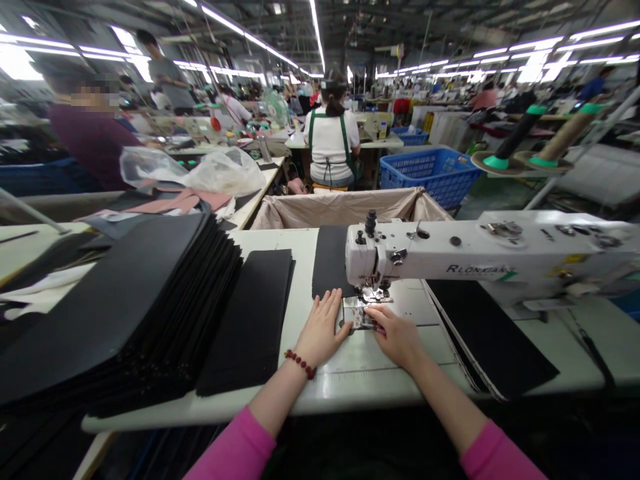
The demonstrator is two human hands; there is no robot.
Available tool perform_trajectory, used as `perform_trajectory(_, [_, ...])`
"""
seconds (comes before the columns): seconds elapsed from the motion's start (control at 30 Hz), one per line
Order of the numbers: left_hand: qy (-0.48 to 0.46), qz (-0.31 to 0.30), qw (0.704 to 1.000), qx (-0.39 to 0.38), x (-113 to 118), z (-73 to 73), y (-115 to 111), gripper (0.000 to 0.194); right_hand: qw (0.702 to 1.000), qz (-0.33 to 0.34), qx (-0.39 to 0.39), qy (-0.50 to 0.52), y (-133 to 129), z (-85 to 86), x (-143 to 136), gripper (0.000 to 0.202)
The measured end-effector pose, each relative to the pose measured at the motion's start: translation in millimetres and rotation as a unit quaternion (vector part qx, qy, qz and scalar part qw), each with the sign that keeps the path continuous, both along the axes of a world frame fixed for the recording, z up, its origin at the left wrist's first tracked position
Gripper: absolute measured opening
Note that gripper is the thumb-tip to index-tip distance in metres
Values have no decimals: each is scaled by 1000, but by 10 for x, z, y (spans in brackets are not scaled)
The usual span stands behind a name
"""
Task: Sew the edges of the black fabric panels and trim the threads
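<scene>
A white sewing machine (430, 250) stands on a pale green table (350, 393). My left hand (321, 328) lies flat with fingers spread, its fingertips by the lower edge of a dark panel (330, 260) that reaches behind the needle area. My right hand (395, 333) is at the metal plate (355, 312) in front of the presser foot, fingers bent together; whatever they pinch is hidden. Left of my left hand lies a low pile of black panels (250, 313), beside a tall stack of dark panels (115, 293). More black panels (495, 333) rest under the machine arm at the right.
Behind the table is a cloth-lined bin (340, 208), with a blue basket (430, 173) beyond. Thread cones (520, 137) stand at the upper right. Plastic bags (220, 172) and fabric pieces lie at the left. A person in white (331, 143) sits ahead; others work around.
</scene>
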State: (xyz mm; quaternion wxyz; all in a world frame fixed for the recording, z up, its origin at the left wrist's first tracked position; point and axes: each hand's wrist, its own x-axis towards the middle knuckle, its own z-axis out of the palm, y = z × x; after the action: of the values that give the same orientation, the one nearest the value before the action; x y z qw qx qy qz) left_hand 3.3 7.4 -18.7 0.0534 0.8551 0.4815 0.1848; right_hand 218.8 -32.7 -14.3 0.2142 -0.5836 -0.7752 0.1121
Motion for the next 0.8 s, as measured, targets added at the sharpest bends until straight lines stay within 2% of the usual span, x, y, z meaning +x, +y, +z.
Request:
perform_trajectory(0.1, [-13, 18, 1000, 2, 14, 154, -102, 63, 1000, -10, 15, 13, -24, 31, 4, 54])
perform_trajectory(0.17, [-22, 23, 999, -4, 30, 220, -250, 64, 999, -15, 24, 19, -42, 51, 7, 56])
perform_trajectory(0.23, [-22, 9, 1000, -10, 48, 219, -466, 73, 999, -15, 29, 25, -57, 63, 14, 56])
perform_trajectory(0.37, [23, -36, 999, -26, 75, 120, -1023, 98, 999, -11, 33, 40, -67, 58, 36, 51])
perform_trajectory(0.47, [57, -6, 997, -48, 66, 109, -1399, 86, 998, -7, 33, 54, -65, 46, 53, 43])
perform_trajectory(0.53, [72, 15, 996, -55, 41, 137, -1568, 79, 997, -6, 31, 65, -66, 40, 65, 39])
perform_trajectory(0.63, [81, 14, 995, -55, -8, 180, -1704, 77, 996, -7, 23, 81, -72, 34, 88, 35])
perform_trajectory(0.8, [67, -3, 996, -65, -7, 168, -1767, 67, 994, 8, -3, 108, -104, 34, 110, 32])
